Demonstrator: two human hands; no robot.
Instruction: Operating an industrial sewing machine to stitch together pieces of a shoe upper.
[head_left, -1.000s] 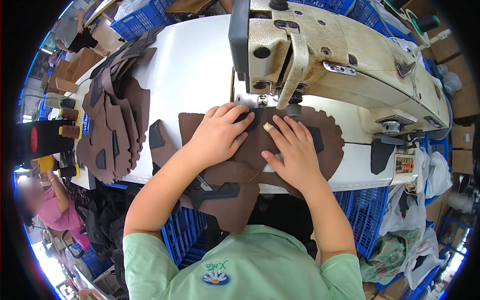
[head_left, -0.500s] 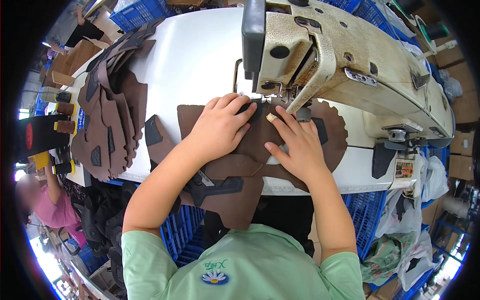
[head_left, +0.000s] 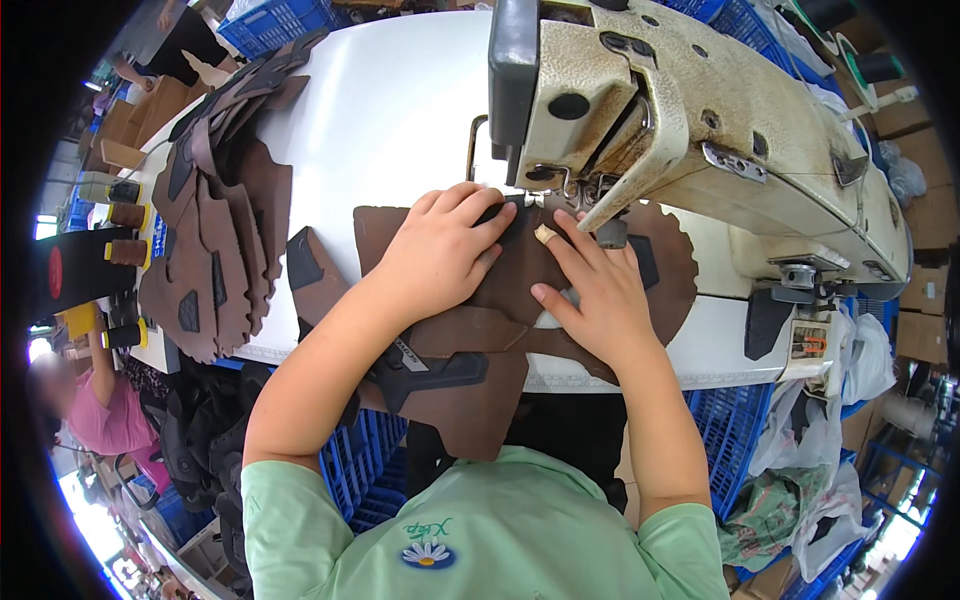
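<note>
A brown leather-like shoe-upper piece (head_left: 510,290) with dark patches lies on the white machine table, its lower part hanging over the front edge. My left hand (head_left: 435,250) rests on it, fingers bent slightly beside a black patch (head_left: 520,222) near the presser foot (head_left: 535,199). My right hand (head_left: 600,300) lies on the piece with fingers spread, a yellowish wrap around one finger. Its fingertips are just in front of the sewing machine (head_left: 620,110). The needle point is too small to make out.
Stacked brown pieces (head_left: 220,240) lie on the left of the table, with one loose piece (head_left: 318,275) beside them. Thread spools (head_left: 127,252) stand farther left. Blue crates (head_left: 725,430) and plastic bags (head_left: 800,500) are below right. A person in pink (head_left: 105,410) is at far left.
Both hands keep nearly the same place on the brown piece. The view has shifted slightly, and the person at the upper left has moved.
</note>
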